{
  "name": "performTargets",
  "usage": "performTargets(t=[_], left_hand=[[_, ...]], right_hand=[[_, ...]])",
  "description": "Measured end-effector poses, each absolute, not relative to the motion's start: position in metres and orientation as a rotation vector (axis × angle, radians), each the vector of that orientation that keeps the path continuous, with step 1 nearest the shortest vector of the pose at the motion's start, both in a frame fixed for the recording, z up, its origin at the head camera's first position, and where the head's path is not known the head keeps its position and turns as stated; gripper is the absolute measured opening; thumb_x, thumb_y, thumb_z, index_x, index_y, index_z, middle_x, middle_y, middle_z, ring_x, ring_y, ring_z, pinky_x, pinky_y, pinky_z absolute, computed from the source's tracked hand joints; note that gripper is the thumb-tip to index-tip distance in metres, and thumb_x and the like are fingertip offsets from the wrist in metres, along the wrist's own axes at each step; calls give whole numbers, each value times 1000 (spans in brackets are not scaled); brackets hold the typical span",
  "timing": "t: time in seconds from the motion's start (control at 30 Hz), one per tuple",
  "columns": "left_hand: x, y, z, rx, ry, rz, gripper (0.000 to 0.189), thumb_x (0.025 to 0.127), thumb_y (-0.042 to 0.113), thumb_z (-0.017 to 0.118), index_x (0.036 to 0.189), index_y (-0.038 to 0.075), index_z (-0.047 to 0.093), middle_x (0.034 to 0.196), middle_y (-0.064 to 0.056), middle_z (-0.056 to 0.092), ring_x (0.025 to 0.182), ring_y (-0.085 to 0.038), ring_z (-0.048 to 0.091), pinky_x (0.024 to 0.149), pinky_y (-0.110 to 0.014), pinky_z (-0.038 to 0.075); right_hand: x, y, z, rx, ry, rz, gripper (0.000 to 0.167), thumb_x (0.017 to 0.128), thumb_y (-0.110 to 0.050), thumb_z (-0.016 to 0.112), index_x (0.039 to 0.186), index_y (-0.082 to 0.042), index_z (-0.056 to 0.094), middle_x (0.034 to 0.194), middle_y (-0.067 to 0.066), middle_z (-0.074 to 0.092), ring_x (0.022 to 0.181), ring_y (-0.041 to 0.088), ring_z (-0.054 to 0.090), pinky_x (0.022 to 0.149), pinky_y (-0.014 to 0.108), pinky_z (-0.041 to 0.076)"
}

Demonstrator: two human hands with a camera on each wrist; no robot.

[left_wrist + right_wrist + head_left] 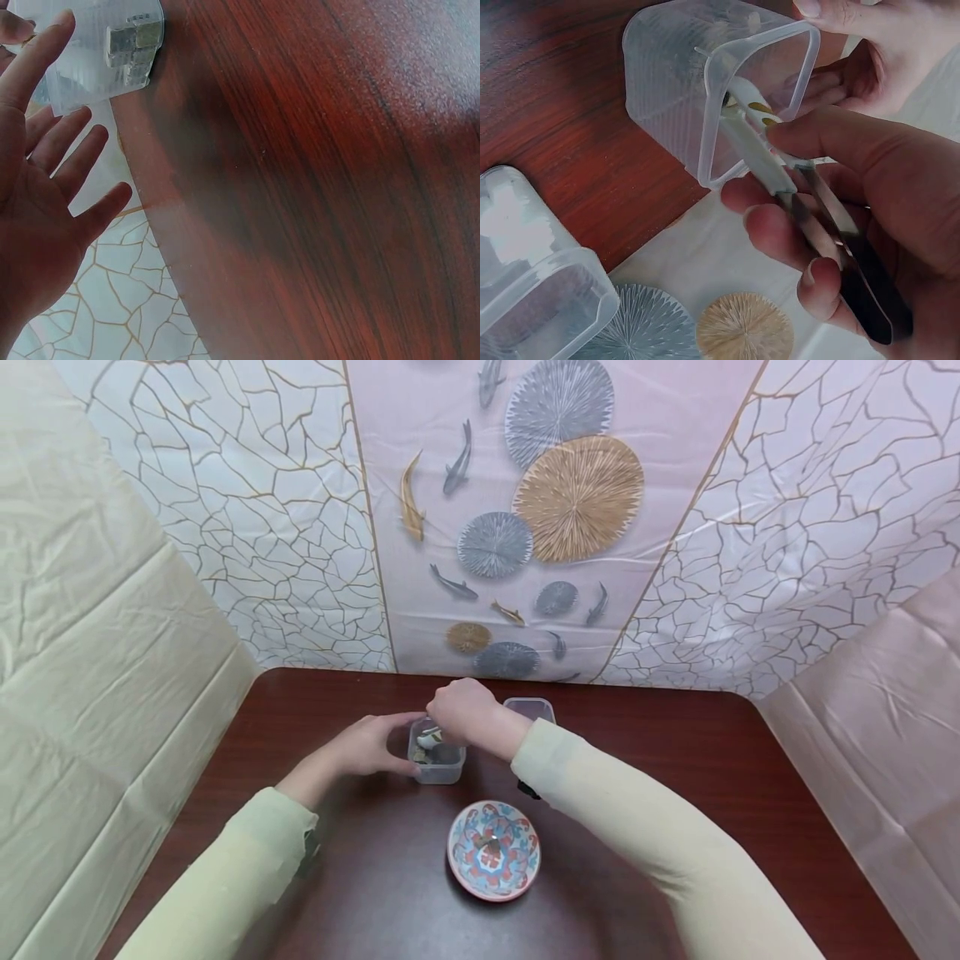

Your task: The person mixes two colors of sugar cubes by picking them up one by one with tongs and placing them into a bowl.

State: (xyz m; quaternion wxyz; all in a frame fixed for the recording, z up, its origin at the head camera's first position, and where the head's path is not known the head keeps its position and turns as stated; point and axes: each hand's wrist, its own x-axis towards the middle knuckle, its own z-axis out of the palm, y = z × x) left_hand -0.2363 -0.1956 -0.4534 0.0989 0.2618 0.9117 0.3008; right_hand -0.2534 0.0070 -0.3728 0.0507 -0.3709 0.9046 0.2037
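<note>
A clear plastic container [438, 774] stands on the table between my hands. My left hand [360, 747] steadies it, thumb on the near side and forefinger on the far side; its other fingers spread loosely in the left wrist view. Several small greyish, blocky pieces [135, 37] show through the container's wall. Above the rim, my right hand [467, 708] grips metal tongs [817, 225] with white, yellow-marked tips. These tips reach down into the container's mouth. Whether they hold a piece cannot be made out.
A second clear container [531, 702] stands behind my right forearm. Nearer me is a patterned red and blue bowl [495, 896] with a small brownish piece in it. The dark wooden table [360, 877] ends at a patterned cloth backdrop [300, 568].
</note>
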Motion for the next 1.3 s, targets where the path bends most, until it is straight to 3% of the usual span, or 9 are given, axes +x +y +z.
performTargets(t=[0.33,0.67,1.03,1.3], left_hand=[[-236,-192,-451,740,2697,869,92,83,39,93,158,6,52,150,-16,62,140,-34,58,117,-56,45],[-235,-192,-452,726,2702,873,91,82,37,94,158,7,53,149,-17,64,140,-35,59,117,-56,45],[-234,-193,-452,710,2702,866,93,82,38,94,159,8,51,151,-16,62,143,-35,56,118,-57,43],[-235,-193,-453,716,2712,863,94,82,40,94,160,9,51,150,-16,63,142,-34,56,118,-57,43]], right_hand=[[-245,41,-359,-1262,2753,502,17,99,-35,77,101,-19,81,91,0,76,80,20,72,72,38,61],[-235,76,-343,-1440,2793,249,17,92,-28,81,80,-20,71,72,-5,68,60,17,60,56,39,51],[-213,109,-330,-1603,2816,198,13,91,-27,82,85,-23,71,77,-8,69,61,14,60,53,34,47],[-191,133,-330,-1735,2765,103,14,84,-24,86,86,-24,72,72,-13,64,60,12,57,51,35,46]])
